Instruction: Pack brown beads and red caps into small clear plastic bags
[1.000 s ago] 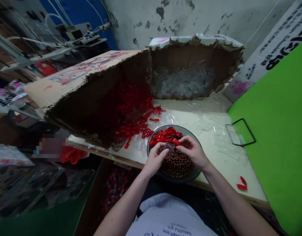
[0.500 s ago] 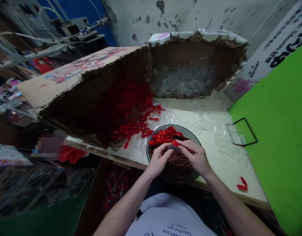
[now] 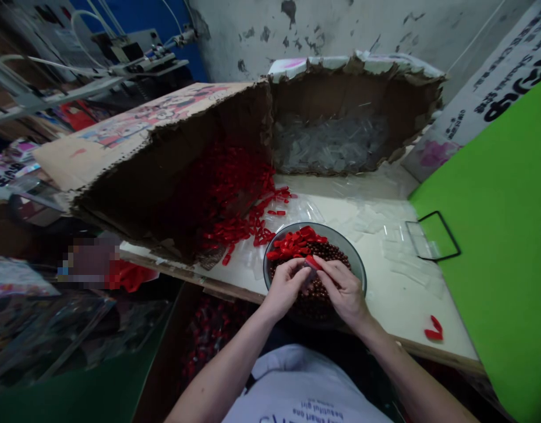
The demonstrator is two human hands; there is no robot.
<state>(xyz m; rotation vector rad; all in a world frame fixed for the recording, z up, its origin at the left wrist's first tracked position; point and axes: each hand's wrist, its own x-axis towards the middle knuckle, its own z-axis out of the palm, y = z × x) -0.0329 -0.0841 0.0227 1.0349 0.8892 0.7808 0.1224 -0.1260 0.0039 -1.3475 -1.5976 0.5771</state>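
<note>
left hand (image 3: pixel 284 288) pinched small clear plastic container (image 3: pixel 306 281), right hand (image 3: pixel 344 289) clamped red plastic cap (image 3: pixel 313 262), round brown beads (image 3: pixel 318 294) beneath!

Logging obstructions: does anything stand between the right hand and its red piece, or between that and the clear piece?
Nothing visible: the right hand holds the red piece, which appears to meet the clear piece in the left hand.

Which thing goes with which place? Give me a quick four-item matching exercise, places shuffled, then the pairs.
1. single red piece
2. brown beads
3. heaped clear plastic pieces
4. black wire loop

A. in the right cardboard box
B. seen against the green panel
C. held between left hand and right hand
D. in the bowl

Pairs: 1-C; 2-D; 3-A; 4-B
</note>
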